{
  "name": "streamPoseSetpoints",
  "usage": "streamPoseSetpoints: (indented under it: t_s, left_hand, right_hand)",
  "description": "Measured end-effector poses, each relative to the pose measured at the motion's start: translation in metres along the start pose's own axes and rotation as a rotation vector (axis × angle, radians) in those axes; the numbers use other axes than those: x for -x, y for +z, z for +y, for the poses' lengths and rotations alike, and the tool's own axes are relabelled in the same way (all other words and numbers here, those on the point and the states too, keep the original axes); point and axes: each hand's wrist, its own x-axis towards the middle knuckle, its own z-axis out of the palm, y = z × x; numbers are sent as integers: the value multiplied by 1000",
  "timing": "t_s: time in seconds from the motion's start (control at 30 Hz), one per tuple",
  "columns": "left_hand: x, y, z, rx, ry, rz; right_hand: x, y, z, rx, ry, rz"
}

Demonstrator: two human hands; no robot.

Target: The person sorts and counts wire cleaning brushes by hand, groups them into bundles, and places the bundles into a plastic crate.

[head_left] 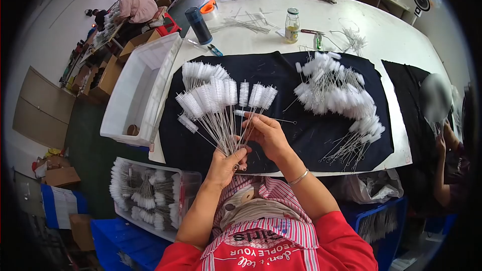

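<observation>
My left hand [227, 168] is closed around the wire handles of a fanned bundle of white bottle brushes [213, 98], their bristle heads pointing away from me and ring ends showing below the fist. Beside it, my right hand [268, 133] pinches thin wire handles of a few brushes [256, 95] at the bundle's right side. One brush [273, 119] lies crosswise by the right fingers, ring end to the right; whether they touch it I cannot tell. More white brushes [193, 73] lie behind the bundle on the dark cloth [271, 65].
A big brush pile [336, 90] covers the cloth's right side. Behind stand a dark bottle [199, 26], a glass jar [291, 26] and orange tape [208, 7]. A white bin [135, 88] and a brush-filled tub [188, 190] are left. Other people sit far left and at right.
</observation>
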Motion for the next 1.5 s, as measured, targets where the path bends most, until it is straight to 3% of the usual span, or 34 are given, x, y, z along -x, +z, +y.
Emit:
streamPoseSetpoints:
  t_s: [0.33, 0.47, 0.6, 0.97, 1.27, 1.5]
  left_hand:
    - [-2, 9, -12, 160, -96, -21]
    - [-3, 9, -15, 179, -79, 2]
    - [-3, 11, -14, 184, -37, 38]
    - [-1, 7, -21, 350, -122, 9]
    - [2, 14, -18, 286, -100, -9]
    - [5, 16, -23, 475, -141, 19]
  right_hand:
    - [5, -6, 7, -182, -1, -19]
    - [9, -6, 9, -86, -29, -60]
    - [9, -4, 2, -291, 4, -10]
    - [8, -4, 5, -110, -14, 57]
    - [6, -7, 8, -172, -44, 100]
    - [8, -1, 9, -205, -88, 184]
